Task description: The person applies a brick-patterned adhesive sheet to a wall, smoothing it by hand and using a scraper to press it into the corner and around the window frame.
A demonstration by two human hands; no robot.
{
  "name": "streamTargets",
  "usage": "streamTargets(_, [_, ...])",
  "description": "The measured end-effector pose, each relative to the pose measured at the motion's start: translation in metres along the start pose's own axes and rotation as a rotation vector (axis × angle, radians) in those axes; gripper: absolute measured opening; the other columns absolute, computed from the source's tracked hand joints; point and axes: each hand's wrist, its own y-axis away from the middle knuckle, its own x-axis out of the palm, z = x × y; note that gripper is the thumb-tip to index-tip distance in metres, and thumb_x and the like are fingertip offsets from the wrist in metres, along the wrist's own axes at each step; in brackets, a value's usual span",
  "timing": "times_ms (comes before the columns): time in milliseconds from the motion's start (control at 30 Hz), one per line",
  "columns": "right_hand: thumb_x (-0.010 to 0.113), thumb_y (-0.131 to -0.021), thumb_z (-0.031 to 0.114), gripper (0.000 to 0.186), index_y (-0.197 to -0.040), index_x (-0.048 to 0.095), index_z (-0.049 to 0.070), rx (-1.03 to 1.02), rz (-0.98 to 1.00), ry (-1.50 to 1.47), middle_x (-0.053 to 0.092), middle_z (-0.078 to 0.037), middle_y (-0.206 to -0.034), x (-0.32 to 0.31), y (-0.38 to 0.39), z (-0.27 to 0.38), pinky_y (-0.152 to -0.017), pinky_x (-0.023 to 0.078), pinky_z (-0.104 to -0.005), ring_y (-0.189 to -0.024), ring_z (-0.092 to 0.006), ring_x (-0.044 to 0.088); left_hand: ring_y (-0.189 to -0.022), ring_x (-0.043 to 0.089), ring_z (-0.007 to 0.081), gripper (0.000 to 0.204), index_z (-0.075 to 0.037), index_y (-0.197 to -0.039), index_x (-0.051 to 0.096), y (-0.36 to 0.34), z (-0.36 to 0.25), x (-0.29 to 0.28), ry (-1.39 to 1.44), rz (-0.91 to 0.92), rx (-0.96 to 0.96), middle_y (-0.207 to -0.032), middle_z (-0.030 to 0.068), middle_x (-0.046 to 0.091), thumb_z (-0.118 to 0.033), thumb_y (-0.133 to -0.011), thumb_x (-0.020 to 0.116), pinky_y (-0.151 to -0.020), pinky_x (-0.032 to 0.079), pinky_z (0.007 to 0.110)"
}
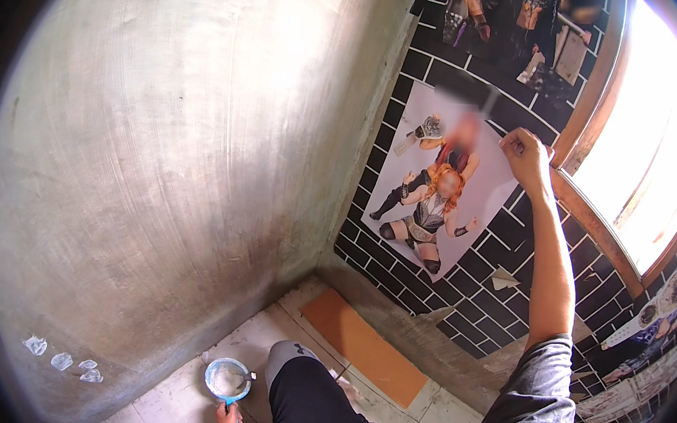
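Observation:
My left hand (227, 420), low in the view, is closed round the handle of a light blue dipper (209, 380). White paste (227, 378) lies inside the dipper, and a small tool (250, 376) rests across its rim; its kind is too small to tell. On the wall ahead is a poster (484, 178) of two costumed figures, hanging tilted over black brick-pattern wallpaper (417, 63). My right hand (526, 155) is raised to the poster's upper right corner, fingers curled in a pinch at that edge. The fingertips partly hide the corner.
A bare plaster wall (163, 162) stands at left, with several white dabs (62, 361) low on it. A wood-framed window (593, 111) is beside my right hand. An orange board (365, 349) lies on the tiled floor (180, 392). Torn wallpaper (503, 279) hangs below the poster.

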Motion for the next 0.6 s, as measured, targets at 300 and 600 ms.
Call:
streamTargets(300, [0.072,-0.084,0.013,0.008,-0.090,0.067,0.010,-0.312,-0.072,0.226,0.063,-0.004,-0.088,-0.003,0.019,0.010,-0.092,0.040,-0.0420,-0.093,-0.0248,0.063,-0.039,0.046,0.0104,0.015,-0.017,-0.105,0.058,0.007,-0.010,0.007,0.118,-0.006,-0.057,-0.059,-0.0009,0.053,-0.032,-0.100,0.058,-0.032,0.035,0.026])
streamTargets(600, [0.068,-0.086,0.011,0.010,-0.090,0.060,0.008,-0.245,-0.173,0.263,0.063,-0.007,-0.089,0.005,0.020,0.006,-0.087,0.043,-0.0441,-0.096,-0.0287,0.062,-0.036,0.051,0.0192,0.015,-0.008,-0.094,0.059,0.004,-0.003,0.000,-0.073,-0.023,0.051,-0.056,0.0094,0.056,-0.022,-0.096,0.057,-0.033,0.043,0.034])
